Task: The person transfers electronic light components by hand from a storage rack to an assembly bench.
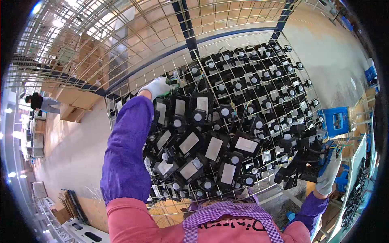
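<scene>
Black boxes (189, 143) with pale rectangular panels and round, light-coloured discs, piled at the centre of the view at mixed angles, some tilted and overlapping. Beyond them and to their right, many smaller black units (254, 79) with similar discs show through the squares of a wire mesh (302, 60). The left hand (164, 86), in a white glove with green at the fingers, reaches to the far left edge of the pile, fingers bent down among the dark parts; whether it grips one cannot be told. The right hand (330, 172), in a pale glove, is closed on a bundle of black parts (300, 162) with thin coloured wires, at the near right side of the mesh; its fingertips are partly hidden. Purple sleeves (129, 148) cover both forearms. A blue crate (335, 121) lies just beyond the right hand. Around the pile rises a wire cage (187, 24) with dark blue bars. Cardboard boxes (77, 101) stand outside it to the left, near another person (40, 103) in dark clothing.
</scene>
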### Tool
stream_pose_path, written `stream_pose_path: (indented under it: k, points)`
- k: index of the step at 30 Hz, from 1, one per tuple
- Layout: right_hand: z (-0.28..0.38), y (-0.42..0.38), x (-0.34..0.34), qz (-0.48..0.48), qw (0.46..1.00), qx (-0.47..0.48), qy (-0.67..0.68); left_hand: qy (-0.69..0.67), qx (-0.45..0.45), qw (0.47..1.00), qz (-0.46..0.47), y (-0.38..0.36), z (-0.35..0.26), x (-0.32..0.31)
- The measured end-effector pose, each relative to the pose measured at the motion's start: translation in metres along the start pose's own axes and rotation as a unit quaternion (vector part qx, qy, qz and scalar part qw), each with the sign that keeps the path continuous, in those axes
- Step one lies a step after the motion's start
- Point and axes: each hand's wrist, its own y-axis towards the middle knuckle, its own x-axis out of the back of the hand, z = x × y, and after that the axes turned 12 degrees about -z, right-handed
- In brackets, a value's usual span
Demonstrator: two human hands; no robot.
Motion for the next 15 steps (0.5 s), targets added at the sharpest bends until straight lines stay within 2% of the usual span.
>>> stream_pose_path:
  k: [3, 4, 5, 7, 8, 11, 12, 14, 15]
  points:
    - [-0.002, 0.006, 0.010, 0.020, 0.999, -0.012, 0.025, 0.002, 0.038, 0.998, 0.050, -0.003, -0.036, 0.023]
    - [0.001, 0.003, 0.011, 0.026, 0.999, -0.011, 0.017, -0.015, 0.011, 0.994, 0.108, -0.007, -0.051, 0.029]
    - [-0.001, 0.004, 0.013, 0.033, 0.999, -0.006, 0.015, -0.027, -0.081, 0.990, 0.108, -0.018, -0.062, 0.037]
    - [-0.009, 0.011, 0.016, 0.047, 0.999, 0.010, 0.017, 0.077, -0.020, 0.995, 0.063, -0.001, -0.061, 0.004]
    - [-0.013, 0.015, 0.017, 0.052, 0.998, 0.020, 0.022, 0.074, -0.030, 0.997, 0.001, 0.003, -0.056, -0.005]
    - [-0.005, 0.009, 0.015, 0.085, 0.996, 0.016, 0.019, -0.173, 0.061, 0.978, 0.103, -0.018, -0.069, 0.041]
    - [0.001, 0.003, 0.012, 0.061, 0.998, -0.002, -0.005, -0.220, 0.114, 0.964, 0.101, -0.033, -0.087, 0.063]
    - [0.013, -0.005, 0.000, 0.019, 0.998, -0.031, -0.054, -0.189, 0.073, 0.971, 0.126, -0.021, -0.096, 0.061]
    - [0.007, -0.002, 0.001, 0.030, 0.998, -0.040, -0.038, -0.174, 0.052, 0.974, 0.136, -0.014, -0.102, 0.061]
